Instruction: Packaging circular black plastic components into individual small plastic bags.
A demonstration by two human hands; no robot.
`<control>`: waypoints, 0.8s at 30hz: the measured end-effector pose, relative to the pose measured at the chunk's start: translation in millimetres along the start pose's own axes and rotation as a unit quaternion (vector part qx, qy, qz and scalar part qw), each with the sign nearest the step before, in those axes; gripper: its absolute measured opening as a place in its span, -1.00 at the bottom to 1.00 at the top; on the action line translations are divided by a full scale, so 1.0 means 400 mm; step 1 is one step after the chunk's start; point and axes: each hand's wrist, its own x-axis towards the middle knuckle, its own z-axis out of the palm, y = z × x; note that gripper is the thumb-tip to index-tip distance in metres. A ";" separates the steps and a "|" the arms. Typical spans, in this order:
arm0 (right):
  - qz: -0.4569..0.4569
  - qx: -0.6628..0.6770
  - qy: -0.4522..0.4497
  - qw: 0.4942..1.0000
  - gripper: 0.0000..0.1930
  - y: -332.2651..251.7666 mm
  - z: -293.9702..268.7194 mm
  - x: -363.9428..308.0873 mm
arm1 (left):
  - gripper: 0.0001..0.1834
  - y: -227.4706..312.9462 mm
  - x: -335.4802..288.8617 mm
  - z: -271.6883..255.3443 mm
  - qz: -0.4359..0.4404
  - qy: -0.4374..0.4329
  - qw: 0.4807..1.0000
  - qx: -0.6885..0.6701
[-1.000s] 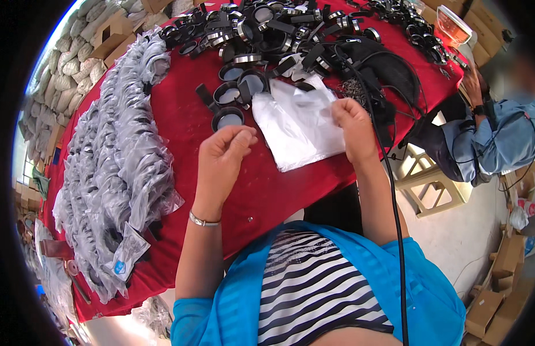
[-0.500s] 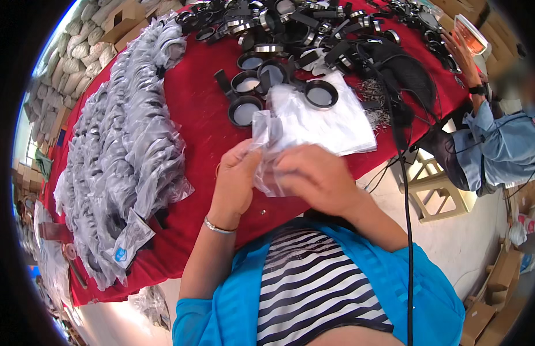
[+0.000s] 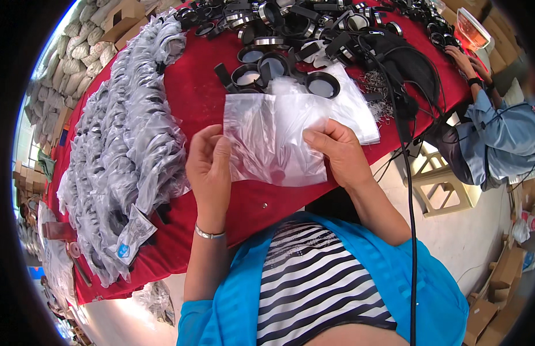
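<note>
A clear plastic bag (image 3: pixel 273 141) is spread flat in front of me, over the table. My right hand (image 3: pixel 339 149) pinches its right edge between thumb and fingers. Beside the bag's left edge is my left hand (image 3: pixel 210 167), its thumb and curled fingers apart with nothing seen between them. Just beyond the bag, several black ring-shaped parts (image 3: pixel 323 86) with handles and pale mesh discs lie together. One of them rests by a stack of white plastic bags (image 3: pixel 354 109), which my bag partly covers.
Rows of bagged parts (image 3: pixel 114 150) cover the left of the red-clothed table (image 3: pixel 201 104). More black and silver parts (image 3: pixel 290 23) heap at the far side. A black bag (image 3: pixel 409 69) and cable lie right. Another person's hands (image 3: pixel 464 63) work at the far right, near a stool (image 3: pixel 440 184).
The plastic bag has gone from bunched between my hands to spread wide. My hands have moved apart, and the left one's fingers have opened. The other person's hands have shifted lower.
</note>
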 end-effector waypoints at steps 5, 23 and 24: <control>-0.036 -0.002 0.003 0.999 -0.84 0.014 0.029 -0.002 | -0.82 0.058 -0.034 0.070 0.012 -0.109 0.994 0.024; 0.036 0.416 -0.182 0.890 -0.85 -0.030 -0.056 -0.022 | -0.83 -0.023 0.135 0.024 0.189 -0.161 0.869 0.427; 0.008 0.372 -0.150 0.916 -0.85 -0.034 -0.064 -0.020 | -0.85 -0.044 0.156 0.020 0.249 -0.174 0.852 0.426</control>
